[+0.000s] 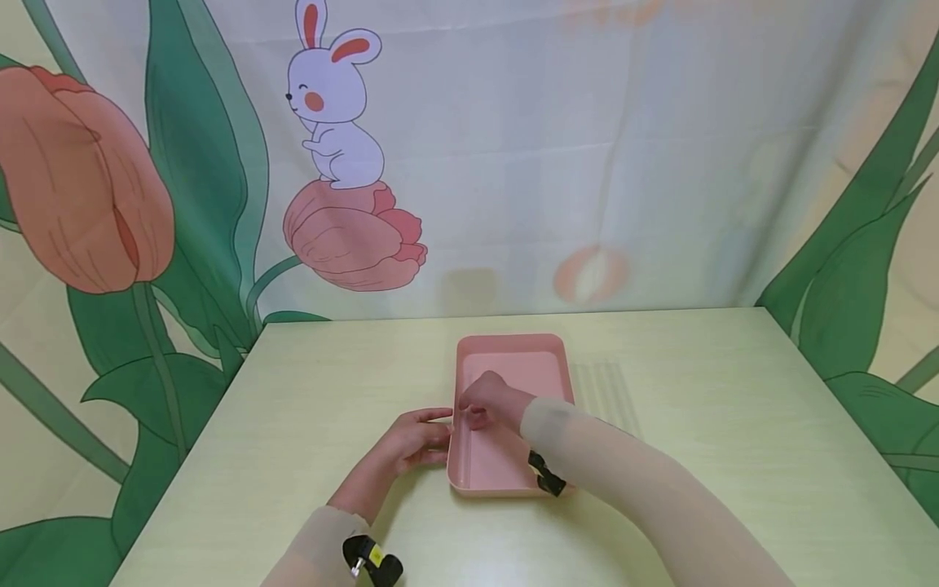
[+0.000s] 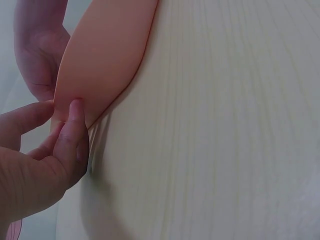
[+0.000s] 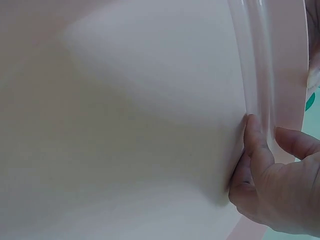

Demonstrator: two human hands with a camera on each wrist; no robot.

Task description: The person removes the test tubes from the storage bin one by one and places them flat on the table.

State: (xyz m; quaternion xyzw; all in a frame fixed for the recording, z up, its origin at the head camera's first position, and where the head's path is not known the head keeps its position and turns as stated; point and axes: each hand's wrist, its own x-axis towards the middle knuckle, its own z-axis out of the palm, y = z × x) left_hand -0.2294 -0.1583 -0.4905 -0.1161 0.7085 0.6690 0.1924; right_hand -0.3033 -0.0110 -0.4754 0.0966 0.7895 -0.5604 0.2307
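A pink rectangular tray (image 1: 524, 477) lies on the table. My left hand (image 1: 416, 440) is at its left side, with fingertips touching the outer wall; in the left wrist view one finger (image 2: 76, 112) presses flat on that wall. Inside the tray, along the left inner wall, my right hand (image 1: 493, 401) reaches in with bent fingers. In the right wrist view, the right hand (image 3: 280, 182) pinches a clear, slender stick-like piece (image 3: 264, 95) between thumb and fingers. It runs along the wall; its far end is out of view.
Several clear, slender strips (image 1: 605, 391) lie side by side on the pale wooden table (image 1: 719, 424), right of the tray. Behind the table hangs a curtain (image 1: 513, 163) printed with tulips and a rabbit. Small black camera mounts sit on both wrists.
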